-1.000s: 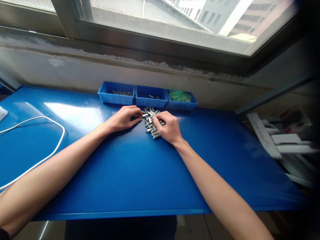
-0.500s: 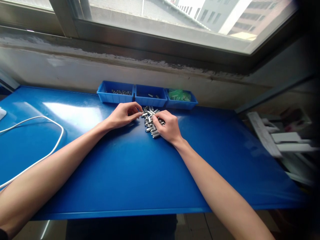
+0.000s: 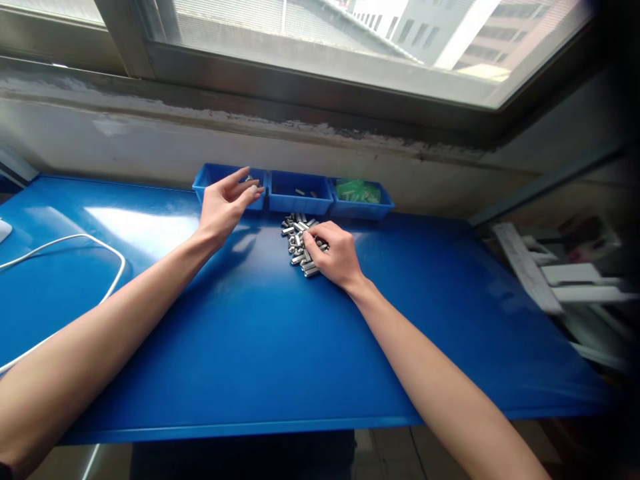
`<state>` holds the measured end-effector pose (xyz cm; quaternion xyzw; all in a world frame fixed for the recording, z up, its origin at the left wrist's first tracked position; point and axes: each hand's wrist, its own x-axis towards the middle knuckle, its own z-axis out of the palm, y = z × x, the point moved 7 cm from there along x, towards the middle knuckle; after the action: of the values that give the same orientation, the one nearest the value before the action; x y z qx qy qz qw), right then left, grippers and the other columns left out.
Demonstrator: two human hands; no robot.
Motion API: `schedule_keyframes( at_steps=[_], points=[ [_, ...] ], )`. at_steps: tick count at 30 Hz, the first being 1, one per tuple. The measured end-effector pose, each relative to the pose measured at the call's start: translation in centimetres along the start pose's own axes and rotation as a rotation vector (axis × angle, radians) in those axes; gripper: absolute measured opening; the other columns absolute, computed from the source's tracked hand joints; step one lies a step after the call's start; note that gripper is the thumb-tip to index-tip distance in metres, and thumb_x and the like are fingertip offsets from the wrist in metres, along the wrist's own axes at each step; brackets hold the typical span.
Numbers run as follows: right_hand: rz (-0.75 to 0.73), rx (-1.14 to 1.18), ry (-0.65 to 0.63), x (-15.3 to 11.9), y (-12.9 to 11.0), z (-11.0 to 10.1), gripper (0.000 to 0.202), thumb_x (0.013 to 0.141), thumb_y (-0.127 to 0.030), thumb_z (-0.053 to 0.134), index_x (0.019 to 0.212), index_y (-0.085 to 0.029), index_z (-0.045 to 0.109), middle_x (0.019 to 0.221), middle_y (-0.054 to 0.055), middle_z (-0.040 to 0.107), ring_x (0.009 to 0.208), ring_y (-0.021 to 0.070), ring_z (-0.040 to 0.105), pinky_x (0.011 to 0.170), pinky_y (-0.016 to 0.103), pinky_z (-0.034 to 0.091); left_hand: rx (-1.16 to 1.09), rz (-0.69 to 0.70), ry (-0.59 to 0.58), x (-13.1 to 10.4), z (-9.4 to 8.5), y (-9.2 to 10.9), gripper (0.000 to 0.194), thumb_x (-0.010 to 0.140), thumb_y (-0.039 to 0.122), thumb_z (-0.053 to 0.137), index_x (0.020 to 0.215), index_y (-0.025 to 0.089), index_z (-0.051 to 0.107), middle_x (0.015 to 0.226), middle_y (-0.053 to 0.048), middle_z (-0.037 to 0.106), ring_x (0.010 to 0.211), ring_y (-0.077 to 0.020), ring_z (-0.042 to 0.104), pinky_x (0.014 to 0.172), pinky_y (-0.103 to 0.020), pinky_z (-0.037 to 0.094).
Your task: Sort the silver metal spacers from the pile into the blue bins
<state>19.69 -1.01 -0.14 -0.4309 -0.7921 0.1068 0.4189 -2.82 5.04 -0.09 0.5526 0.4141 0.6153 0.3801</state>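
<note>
My left hand (image 3: 225,207) is over the left blue bin (image 3: 214,173), its fingers spread and the thumb apart from them. It covers most of the small metal parts in that bin. A heap of silvery metal hex standoffs (image 3: 298,259) lies on the blue table in front of the bins. My right hand (image 3: 334,252) rests at the heap's right side, thumb and fingertips pinched together. Whatever sits between those fingertips is hidden, and the hand also covers part of the heap.
The middle blue bin (image 3: 300,203) holds a few small metal pieces. Green plastic packaging (image 3: 354,189) fills the right bin (image 3: 361,210). A white cable (image 3: 116,257) curves over the table (image 3: 250,360) at left. White objects (image 3: 575,275) stand beyond the right edge.
My left hand has moved from the heap up and left to the left bin, and its fingers have spread. My right hand has stayed at the heap.
</note>
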Motion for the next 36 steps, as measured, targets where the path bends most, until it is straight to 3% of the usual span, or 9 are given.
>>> schedule_keyframes(
  at_steps=[4, 7, 11, 13, 24, 31, 36],
  points=[
    [-0.008, 0.002, 0.008, 0.1, -0.2, -0.1, 0.018, 0.094, -0.025, 0.060, 0.079, -0.020, 0.069, 0.084, 0.006, 0.075, 0.082, 0.0223, 0.067, 0.080, 0.037, 0.052, 0.119, 0.042, -0.113, -0.8, 1.1, 0.4, 0.051, 0.085, 0.046, 0.075, 0.126, 0.015, 0.069, 0.112, -0.013, 0.077, 0.103, -0.0284, 0.075, 0.099, -0.044, 0.060],
    [-0.003, -0.007, 0.004, 0.1, -0.3, -0.1, 0.018, 0.095, -0.025, 0.060, 0.080, -0.021, 0.069, 0.084, 0.006, 0.076, 0.082, 0.0224, 0.067, 0.081, 0.037, 0.052, 0.343, 0.190, -0.307, -2.0, 2.9, 1.1, 0.035, 0.090, 0.039, 0.068, 0.113, 0.014, 0.077, 0.111, -0.012, 0.078, 0.103, -0.0279, 0.075, 0.099, -0.041, 0.060],
    [0.004, -0.012, 0.003, 0.1, -0.4, -0.1, 0.017, 0.095, -0.026, 0.060, 0.082, -0.022, 0.070, 0.086, 0.006, 0.077, 0.085, 0.0234, 0.068, 0.083, 0.038, 0.053, 0.623, 0.421, -0.596, -3.6, 5.0, 1.0, 0.034, 0.092, 0.031, 0.062, 0.120, 0.018, 0.077, 0.127, -0.012, 0.073, 0.122, -0.0282, 0.068, 0.110, -0.041, 0.052],
    [0.014, -0.018, 0.002, 0.2, -0.4, -0.1, 0.017, 0.095, -0.027, 0.060, 0.082, -0.022, 0.070, 0.088, 0.006, 0.077, 0.086, 0.0237, 0.069, 0.084, 0.039, 0.054, 0.683, 0.461, -0.657, -3.8, 5.2, 0.5, 0.032, 0.093, 0.030, 0.060, 0.119, 0.020, 0.077, 0.128, -0.011, 0.073, 0.122, -0.0270, 0.068, 0.109, -0.039, 0.052],
    [-0.009, -0.009, 0.010, 0.2, -0.6, -0.2, 0.017, 0.094, -0.024, 0.061, 0.080, -0.020, 0.070, 0.084, 0.007, 0.076, 0.083, 0.0227, 0.068, 0.081, 0.037, 0.053, 0.671, 0.410, -0.585, -3.1, 4.3, 0.1, 0.026, 0.094, 0.034, 0.062, 0.104, 0.017, 0.079, 0.101, -0.010, 0.076, 0.088, -0.0197, 0.072, 0.082, -0.029, 0.055],
    [0.015, -0.016, -0.001, 0.1, -0.4, -0.1, 0.018, 0.094, -0.027, 0.060, 0.080, -0.022, 0.069, 0.085, 0.006, 0.076, 0.084, 0.0229, 0.068, 0.082, 0.038, 0.053, 0.647, 0.400, -0.584, -3.1, 4.2, 0.1, 0.026, 0.095, 0.036, 0.063, 0.104, 0.017, 0.079, 0.095, -0.009, 0.076, 0.080, -0.0177, 0.070, 0.075, -0.028, 0.052],
    [0.013, -0.005, -0.001, 0.1, -0.4, -0.1, 0.018, 0.094, -0.027, 0.060, 0.079, -0.022, 0.069, 0.084, 0.005, 0.076, 0.084, 0.0234, 0.068, 0.082, 0.038, 0.053, 0.612, 0.359, -0.482, -2.5, 3.3, 0.3, 0.026, 0.091, 0.040, 0.067, 0.096, 0.017, 0.080, 0.086, -0.007, 0.074, 0.070, -0.0154, 0.066, 0.068, -0.027, 0.051]
  ],
)
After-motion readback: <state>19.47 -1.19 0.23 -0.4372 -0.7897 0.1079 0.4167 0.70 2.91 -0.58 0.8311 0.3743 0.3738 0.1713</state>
